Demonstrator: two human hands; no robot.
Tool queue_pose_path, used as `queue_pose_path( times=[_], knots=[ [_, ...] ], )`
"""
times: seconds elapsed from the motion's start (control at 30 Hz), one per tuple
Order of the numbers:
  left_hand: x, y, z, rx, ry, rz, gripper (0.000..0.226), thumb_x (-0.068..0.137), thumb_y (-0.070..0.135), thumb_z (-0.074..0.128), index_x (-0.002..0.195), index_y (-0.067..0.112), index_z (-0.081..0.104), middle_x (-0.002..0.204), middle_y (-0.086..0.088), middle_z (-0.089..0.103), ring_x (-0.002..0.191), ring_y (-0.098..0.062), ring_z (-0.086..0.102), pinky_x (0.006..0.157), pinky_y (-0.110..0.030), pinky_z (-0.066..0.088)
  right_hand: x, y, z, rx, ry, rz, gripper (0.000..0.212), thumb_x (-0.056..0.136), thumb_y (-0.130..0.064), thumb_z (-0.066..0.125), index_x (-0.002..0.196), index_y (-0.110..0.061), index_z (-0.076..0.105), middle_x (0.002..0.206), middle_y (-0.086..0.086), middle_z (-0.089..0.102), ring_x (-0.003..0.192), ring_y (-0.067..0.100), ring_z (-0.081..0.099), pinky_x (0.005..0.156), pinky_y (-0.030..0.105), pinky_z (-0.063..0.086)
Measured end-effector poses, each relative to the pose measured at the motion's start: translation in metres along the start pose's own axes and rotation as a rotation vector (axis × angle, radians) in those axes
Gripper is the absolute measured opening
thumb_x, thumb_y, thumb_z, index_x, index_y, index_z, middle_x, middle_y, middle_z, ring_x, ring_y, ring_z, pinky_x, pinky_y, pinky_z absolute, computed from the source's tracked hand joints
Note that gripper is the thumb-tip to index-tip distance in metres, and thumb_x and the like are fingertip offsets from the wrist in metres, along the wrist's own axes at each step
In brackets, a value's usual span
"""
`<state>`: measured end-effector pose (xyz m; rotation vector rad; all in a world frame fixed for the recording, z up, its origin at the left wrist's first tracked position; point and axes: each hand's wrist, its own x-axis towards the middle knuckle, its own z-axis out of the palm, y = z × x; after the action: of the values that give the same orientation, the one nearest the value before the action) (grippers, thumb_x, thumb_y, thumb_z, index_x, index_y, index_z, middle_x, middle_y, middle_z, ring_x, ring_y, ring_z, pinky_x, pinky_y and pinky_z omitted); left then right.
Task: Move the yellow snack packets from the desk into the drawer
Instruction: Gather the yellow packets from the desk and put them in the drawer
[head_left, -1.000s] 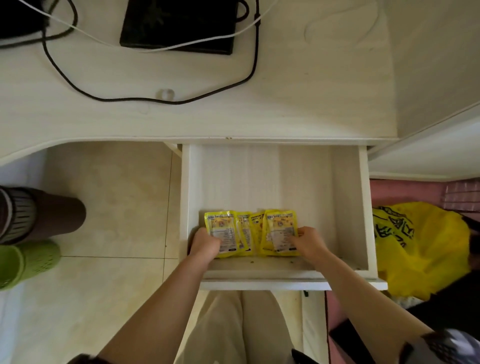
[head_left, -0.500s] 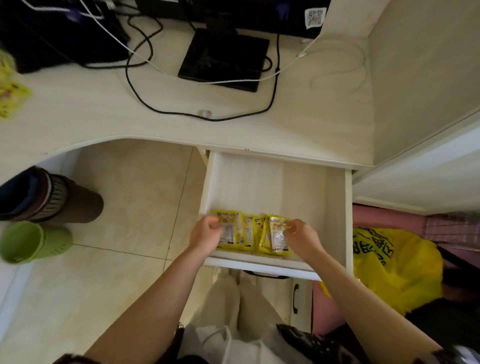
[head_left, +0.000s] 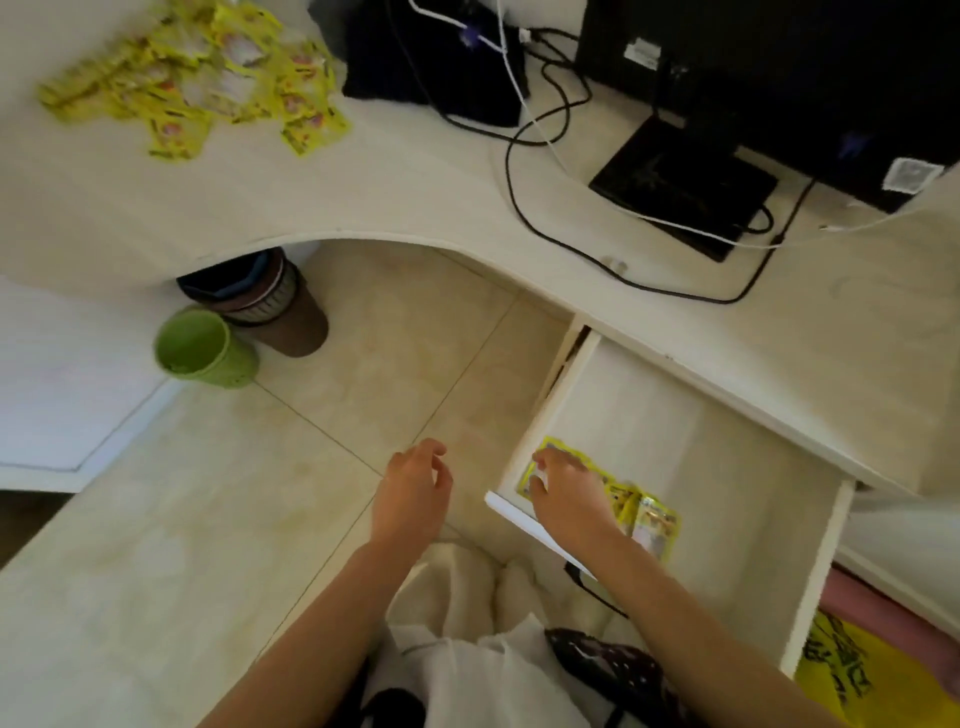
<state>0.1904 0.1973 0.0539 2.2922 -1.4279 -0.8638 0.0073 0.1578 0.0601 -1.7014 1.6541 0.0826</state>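
A: Far up and to the left of the left hand (head_left: 413, 491), a loose heap of yellow snack packets (head_left: 197, 73) is seen on the counter (head_left: 395, 192), its long axis running left to right.
B: Which hand is nearer?
A: The left, judged from its place over the floor; it is empty, fingers relaxed. The right hand (head_left: 563, 491) is laid, uncurled, on the packets in the drawer (head_left: 649, 512), directly beneath it.
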Motion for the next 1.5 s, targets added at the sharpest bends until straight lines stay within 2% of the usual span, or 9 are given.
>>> queue_pose_path(
  times=[0.23, 0.4, 0.53, 0.63, 0.8, 0.93, 1.07, 1.27, 1.5],
  knots=[
    [0.027, -0.072, -0.073, 0.081, 0.130, -0.051, 0.027, 0.095, 0.024, 0.048, 0.120, 0.020, 0.056, 0.110, 0.001, 0.064, 0.108, -0.016, 0.055, 0.084, -0.030, 0.050, 0.040, -0.110, 0.028, -0.129, -0.066, -0.175, 0.033, 0.094, -0.020, 0.042, 0.125, -0.010, 0.050, 0.125, 0.010, 0.056, 0.114, 0.028, 0.055, 0.093, 0.042, 0.049],
    [0.064, -0.125, -0.132, 0.096, 0.168, -0.096, 0.027, 0.095, 0.025, 0.048, 0.120, 0.020, 0.056, 0.107, 0.001, 0.065, 0.105, -0.018, 0.056, 0.084, -0.034, 0.051, 0.080, -0.182, 0.046, -0.142, -0.069, -0.229, 0.032, 0.096, -0.021, 0.041, 0.126, -0.011, 0.050, 0.124, 0.007, 0.057, 0.110, 0.023, 0.056, 0.091, 0.037, 0.050],
    [0.100, -0.159, -0.172, 0.112, 0.194, -0.101, 0.026, 0.094, 0.025, 0.048, 0.118, 0.021, 0.057, 0.105, 0.003, 0.066, 0.106, -0.017, 0.054, 0.082, -0.033, 0.049, 0.112, -0.235, 0.049, -0.181, -0.022, -0.262, 0.036, 0.096, -0.021, 0.040, 0.130, -0.012, 0.050, 0.127, 0.006, 0.057, 0.115, 0.023, 0.055, 0.092, 0.035, 0.048],
    [0.130, -0.173, -0.197, 0.128, 0.207, -0.088, 0.025, 0.094, 0.024, 0.049, 0.116, 0.020, 0.058, 0.105, 0.003, 0.067, 0.105, -0.018, 0.055, 0.082, -0.032, 0.049, 0.137, -0.268, 0.047, -0.200, 0.002, -0.274, 0.032, 0.097, -0.022, 0.039, 0.125, -0.013, 0.053, 0.121, 0.007, 0.061, 0.108, 0.023, 0.058, 0.085, 0.034, 0.048],
    [0.187, -0.177, -0.229, 0.120, 0.230, -0.091, 0.024, 0.094, 0.023, 0.049, 0.115, 0.018, 0.060, 0.105, 0.002, 0.066, 0.103, -0.018, 0.055, 0.080, -0.031, 0.049, 0.188, -0.318, 0.033, -0.202, 0.040, -0.300, 0.026, 0.096, -0.020, 0.041, 0.113, -0.008, 0.056, 0.111, 0.011, 0.064, 0.099, 0.027, 0.060, 0.083, 0.036, 0.050],
    [0.241, -0.173, -0.247, 0.108, 0.232, -0.100, 0.023, 0.094, 0.024, 0.049, 0.113, 0.019, 0.061, 0.103, 0.004, 0.065, 0.103, -0.017, 0.055, 0.079, -0.030, 0.047, 0.236, -0.352, 0.012, -0.204, 0.033, -0.319, 0.027, 0.096, -0.019, 0.041, 0.114, -0.006, 0.056, 0.112, 0.013, 0.063, 0.103, 0.030, 0.059, 0.087, 0.039, 0.048],
    [0.299, -0.166, -0.264, 0.056, 0.226, -0.163, 0.022, 0.093, 0.024, 0.049, 0.111, 0.019, 0.060, 0.104, 0.005, 0.065, 0.101, -0.016, 0.056, 0.079, -0.031, 0.048, 0.288, -0.380, -0.009, -0.198, 0.027, -0.355, 0.031, 0.097, -0.022, 0.041, 0.123, -0.011, 0.054, 0.119, 0.007, 0.061, 0.108, 0.025, 0.058, 0.089, 0.039, 0.049],
    [0.371, -0.151, -0.289, -0.020, 0.226, -0.256, 0.024, 0.094, 0.023, 0.049, 0.115, 0.018, 0.058, 0.102, 0.005, 0.065, 0.104, -0.016, 0.056, 0.081, -0.034, 0.050, 0.364, -0.415, -0.039, -0.153, -0.060, -0.277, 0.035, 0.096, -0.024, 0.043, 0.128, -0.012, 0.052, 0.126, 0.006, 0.060, 0.115, 0.023, 0.056, 0.094, 0.037, 0.048],
    [0.439, -0.155, -0.316, -0.027, 0.199, -0.326, 0.025, 0.093, 0.022, 0.049, 0.116, 0.018, 0.058, 0.101, 0.005, 0.063, 0.103, -0.017, 0.056, 0.073, -0.030, 0.044, 0.425, -0.441, -0.058, -0.152, -0.072, -0.175, 0.035, 0.096, -0.021, 0.043, 0.127, -0.009, 0.052, 0.122, 0.011, 0.061, 0.110, 0.028, 0.058, 0.085, 0.034, 0.047]
  ],
)
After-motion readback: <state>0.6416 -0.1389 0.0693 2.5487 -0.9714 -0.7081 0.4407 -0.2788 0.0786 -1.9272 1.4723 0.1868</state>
